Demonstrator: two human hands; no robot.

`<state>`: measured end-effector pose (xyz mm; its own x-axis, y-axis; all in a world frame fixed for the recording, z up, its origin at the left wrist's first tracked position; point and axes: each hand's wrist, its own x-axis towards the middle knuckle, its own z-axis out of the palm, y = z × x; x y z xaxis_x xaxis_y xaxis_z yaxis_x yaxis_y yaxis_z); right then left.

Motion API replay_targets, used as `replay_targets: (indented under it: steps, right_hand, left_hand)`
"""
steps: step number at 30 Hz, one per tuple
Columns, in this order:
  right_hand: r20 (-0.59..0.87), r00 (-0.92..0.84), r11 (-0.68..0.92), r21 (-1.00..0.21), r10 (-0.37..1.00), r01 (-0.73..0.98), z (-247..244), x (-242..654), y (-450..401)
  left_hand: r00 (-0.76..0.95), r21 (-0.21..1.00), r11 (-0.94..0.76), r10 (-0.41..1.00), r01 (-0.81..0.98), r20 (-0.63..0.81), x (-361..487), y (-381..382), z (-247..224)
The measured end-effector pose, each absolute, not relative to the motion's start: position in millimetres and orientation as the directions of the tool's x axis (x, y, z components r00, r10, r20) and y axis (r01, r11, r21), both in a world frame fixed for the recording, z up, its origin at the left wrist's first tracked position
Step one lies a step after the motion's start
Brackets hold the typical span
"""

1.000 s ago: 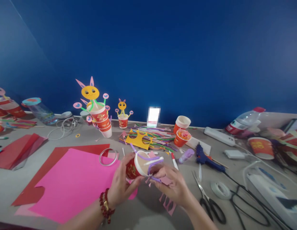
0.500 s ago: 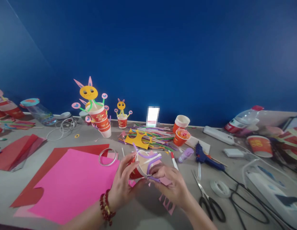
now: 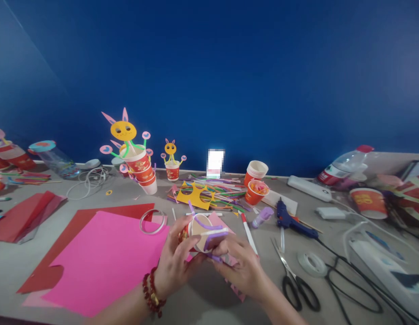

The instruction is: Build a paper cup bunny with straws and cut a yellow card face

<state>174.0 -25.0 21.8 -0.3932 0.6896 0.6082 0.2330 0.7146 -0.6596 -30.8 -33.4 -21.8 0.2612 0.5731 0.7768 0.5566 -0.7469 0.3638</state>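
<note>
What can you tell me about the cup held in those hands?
The cup, seemingly paper, is red outside with gold print, with a pale interior and white rim. It is held tilted above the table, mouth towards the camera. The left hand grips its side; the right hand pinches purple strips at its rim. Whether that hand touches the cup is hidden.

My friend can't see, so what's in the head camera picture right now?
A person's left hand holds a red paper cup with purple pipe cleaners, and the right hand pinches at its rim. Pink paper, scissors and a blue glue gun lie around; yellow-faced cup figures stand farther back.
</note>
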Motion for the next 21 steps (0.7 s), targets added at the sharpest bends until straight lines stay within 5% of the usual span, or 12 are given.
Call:
replay_targets:
  steps: [10, 14, 18, 21]
  right_hand:
    - [0.559, -0.395, 0.672, -0.695, 0.729, 0.256, 18.1, 170.2, -26.4]
    - [0.58, -0.395, 0.686, -0.693, 0.712, 0.22, 19.7, 171.3, -26.2]
    - [0.613, -0.341, 0.693, -0.688, 0.713, 0.213, 18.1, 174.3, -25.4]
    - [0.601, -0.327, 0.676, -0.705, 0.729, 0.212, 13.6, 176.1, -23.7]
  left_hand:
    - [0.266, 0.347, -0.724, 0.586, 0.597, 0.765, -31.7, -33.3, -22.1]
    - [0.24, 0.429, -0.736, 0.61, 0.523, 0.755, -32.2, -32.3, -23.8]
    - [0.011, 0.756, -0.645, 0.761, 0.111, 0.648, -29.4, -26.7, -22.7]
    - [-0.097, 0.897, -0.358, 0.934, -0.26, 0.345, -27.9, -19.5, -20.2]
